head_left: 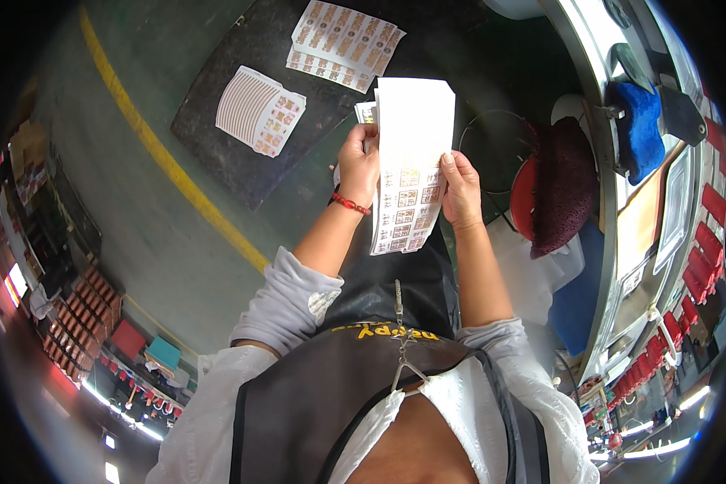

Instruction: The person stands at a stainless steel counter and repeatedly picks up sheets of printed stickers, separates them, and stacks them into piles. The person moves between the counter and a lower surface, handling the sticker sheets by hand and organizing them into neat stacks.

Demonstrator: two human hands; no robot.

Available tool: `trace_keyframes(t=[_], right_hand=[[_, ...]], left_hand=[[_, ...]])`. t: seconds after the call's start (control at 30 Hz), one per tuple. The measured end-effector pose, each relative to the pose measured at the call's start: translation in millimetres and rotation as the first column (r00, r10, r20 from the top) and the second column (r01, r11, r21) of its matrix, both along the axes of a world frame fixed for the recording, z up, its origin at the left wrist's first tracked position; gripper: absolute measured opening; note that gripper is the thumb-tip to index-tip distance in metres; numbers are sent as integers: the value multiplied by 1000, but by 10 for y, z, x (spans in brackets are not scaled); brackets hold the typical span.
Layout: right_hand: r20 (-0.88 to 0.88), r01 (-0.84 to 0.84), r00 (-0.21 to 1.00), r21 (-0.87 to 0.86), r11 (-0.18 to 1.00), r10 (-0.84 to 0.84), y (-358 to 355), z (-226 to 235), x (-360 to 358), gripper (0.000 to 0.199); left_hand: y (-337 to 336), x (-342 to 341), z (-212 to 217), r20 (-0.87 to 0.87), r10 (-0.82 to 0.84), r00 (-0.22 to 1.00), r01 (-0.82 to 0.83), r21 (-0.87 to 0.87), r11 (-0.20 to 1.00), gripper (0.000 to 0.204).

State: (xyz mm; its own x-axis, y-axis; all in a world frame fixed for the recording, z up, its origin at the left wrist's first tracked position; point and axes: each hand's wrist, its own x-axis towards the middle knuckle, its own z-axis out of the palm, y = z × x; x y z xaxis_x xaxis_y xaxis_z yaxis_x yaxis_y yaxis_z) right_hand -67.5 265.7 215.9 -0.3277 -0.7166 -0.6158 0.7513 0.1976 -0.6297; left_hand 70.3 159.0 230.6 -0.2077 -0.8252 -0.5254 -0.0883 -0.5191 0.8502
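Both of my hands hold a stack of white printed sheets [415,133] upright in front of my apron. My left hand [357,167] grips its left edge, the fingers partly hidden behind the paper. On the right edge, my right hand [461,189] pinches the stack with the thumb on top. Small gold and dark patterns cover the lower part of the sheets, while the upper part is plain white. Beyond my left hand, a fanned stack of printed cards [261,110] lies on a dark board [210,85]. Farther off on that board rest more printed sheets [345,40].
On the right stands a long workbench [597,105] with a blue cushioned item [639,133] and a clear tray [674,214]. A red stool with a dark maroon cover [565,185] is beside it. A yellow line [157,153] crosses the floor on the left.
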Motion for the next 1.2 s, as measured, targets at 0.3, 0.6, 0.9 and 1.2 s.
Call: trace_keyframes(t=[0.3,0.6,0.9,1.2], right_hand=[[-47,149,988,35,988,-147,-65,36,214,19],[-118,308,945,18,951,-304,14,273,398,22],[-137,515,832,-165,841,-537,631,823,7,18],[-278,879,280,-311,362,-919,2503,2024,-1932,25]], left_hand=[[-5,346,-146,-117,-44,992,39,-38,998,23],[-66,342,10,-339,-138,930,129,-50,990,9],[-155,113,427,-627,-160,763,306,131,943,22],[-215,-130,801,-584,-144,799,340,240,909,29]])
